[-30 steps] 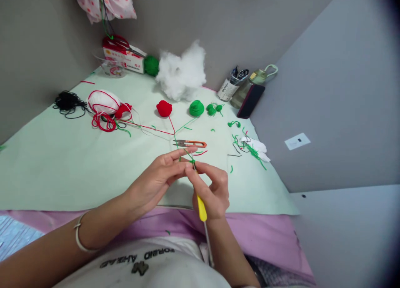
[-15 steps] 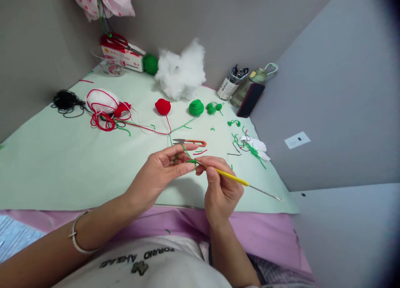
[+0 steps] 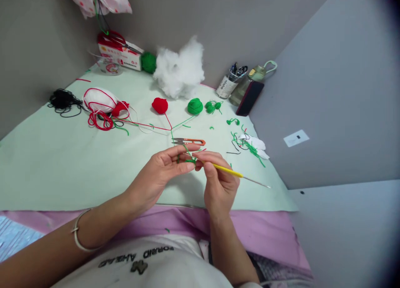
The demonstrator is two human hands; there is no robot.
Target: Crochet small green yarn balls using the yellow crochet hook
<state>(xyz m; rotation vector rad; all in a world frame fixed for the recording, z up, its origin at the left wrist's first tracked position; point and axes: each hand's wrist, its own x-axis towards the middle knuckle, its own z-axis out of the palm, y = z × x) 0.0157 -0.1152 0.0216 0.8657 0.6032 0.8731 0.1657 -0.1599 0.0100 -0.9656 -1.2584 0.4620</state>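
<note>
One small green yarn piece (image 3: 191, 160) sat pinched in left hand (image 3: 154, 175), nearside of orange-handled metal snips (image 3: 189, 141), right hand (image 3: 220, 193) closed on yellow-handled metal hook (image 3: 228, 170), apparently mid-stitch; next pull likely wanted steady tension.

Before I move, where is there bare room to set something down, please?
The widest patch is front left, between the black yarn, the left hand and the front edge. A smaller one is front right, between scraps and edge, partly under the hook. Crowded: around the snips, and the back from box to phone.
</note>
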